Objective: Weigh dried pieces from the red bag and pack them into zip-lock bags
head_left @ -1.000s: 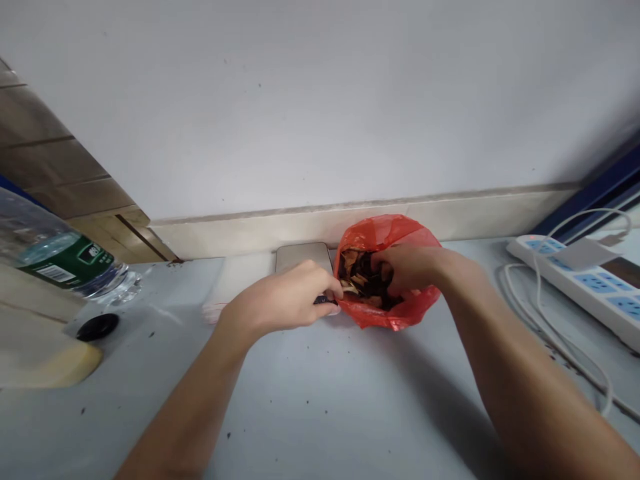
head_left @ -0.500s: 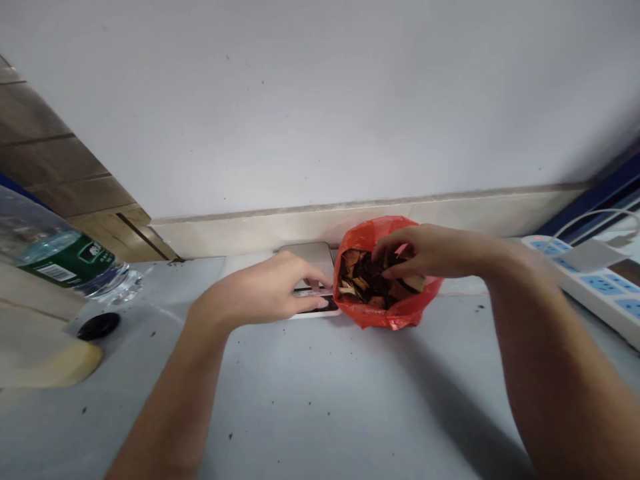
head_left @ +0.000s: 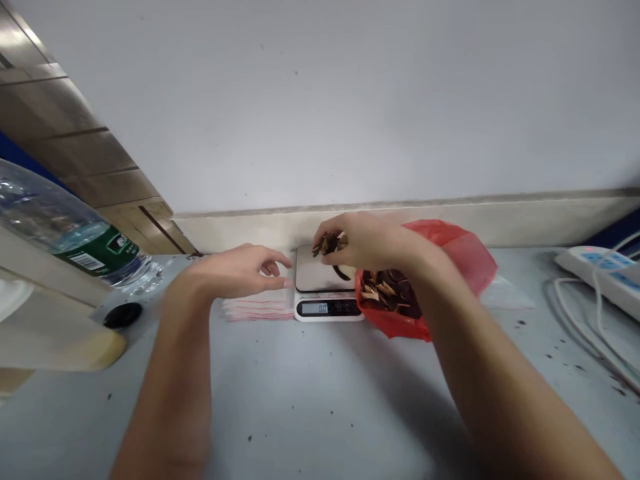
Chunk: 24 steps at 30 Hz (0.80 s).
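My right hand [head_left: 357, 243] is closed on a bunch of dried brown slices [head_left: 330, 245], held over the plate of a small white digital scale [head_left: 306, 272]. One dark curved slice [head_left: 341, 273] hangs below the fingers; whether it touches the plate I cannot tell. The scale's display reads about 0.0. Beside the scale on its left, my left hand [head_left: 245, 270] has its fingers apart and holds nothing. Under it lies a stack of clear zip bags [head_left: 260, 309] with red lines. A red plastic bag [head_left: 395, 325] of dried slices stands open right of the scale, partly behind my right forearm.
A large water bottle [head_left: 95, 243] with a green label leans in at the left, near a black round lid [head_left: 123, 315] and a pale container [head_left: 55, 327]. At right are a white power strip [head_left: 607, 270] and a cable [head_left: 577, 320]. A wall [head_left: 320, 120] rises behind.
My right hand has come out of the red bag with dried slices and moved left over the scale. My left hand has drawn back from the scale's front. The red bag's mouth leans right.
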{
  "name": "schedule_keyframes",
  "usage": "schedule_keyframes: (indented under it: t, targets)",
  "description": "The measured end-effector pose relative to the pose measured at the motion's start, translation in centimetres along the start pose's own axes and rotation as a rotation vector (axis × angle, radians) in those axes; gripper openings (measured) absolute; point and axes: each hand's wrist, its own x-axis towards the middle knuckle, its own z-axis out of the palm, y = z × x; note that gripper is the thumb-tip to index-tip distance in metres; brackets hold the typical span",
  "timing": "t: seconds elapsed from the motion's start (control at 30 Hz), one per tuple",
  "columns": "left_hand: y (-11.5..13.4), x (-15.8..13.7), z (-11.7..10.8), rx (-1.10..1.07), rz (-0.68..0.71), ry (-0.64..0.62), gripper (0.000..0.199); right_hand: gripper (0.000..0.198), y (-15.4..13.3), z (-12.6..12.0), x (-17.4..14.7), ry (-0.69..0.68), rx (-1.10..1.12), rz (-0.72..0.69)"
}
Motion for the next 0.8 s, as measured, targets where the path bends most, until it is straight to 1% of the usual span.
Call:
schedule_keyframes:
  t: [0.07,0.17,0.3,0.43,0.5,0.57,0.63,0.7,0.73,0.8]
  targets:
    - [-0.4,0.4,0.1,-0.01,-0.012,-0.016,0.067,0.036,-0.8,1.4,1.3,-0.066,-0.058,0.03]
    - [-0.8,0.9,0.3,-0.011,-0.035,-0.034,0.067,0.042,-1.0,2.9,2.5,-0.126,-0.097,0.068]
    - [-0.7,1.0,0.4,-0.01,-0.019,-0.035,0.064,0.063,-0.1,3.7,3.1,-0.097,-0.091,0.071]
    - [-0.5,0.7,0.3,-0.008,-0.003,-0.025,0.065,0.064,0.7,3.3,3.3,-0.051,-0.06,0.077]
    - [-0.7,0.7,0.3,0.002,0.003,-0.027,0.063,0.059,0.9,2.9,3.2,-0.025,-0.04,0.104]
    - [-1.0,1.0,0.5,0.014,0.01,-0.007,0.063,0.044,0.9,2.4,2.9,0.016,-0.013,0.123]
    - [-1.2,1.6,0.8,0.021,0.021,0.055,0.065,0.025,1.0,1.9,2.7,0.075,0.017,0.116]
    - [-1.2,2.5,1.4,0.03,0.041,0.131,0.066,0.012,1.2,1.6,2.6,0.136,0.029,0.102]
    - [-1.0,3.0,1.7,0.046,0.056,0.148,0.065,0.01,1.3,1.5,2.6,0.162,0.025,0.101]
    - [-0.5,3.7,2.3,0.093,0.088,0.129,0.06,0.01,1.5,1.5,2.6,0.183,0.001,0.112]
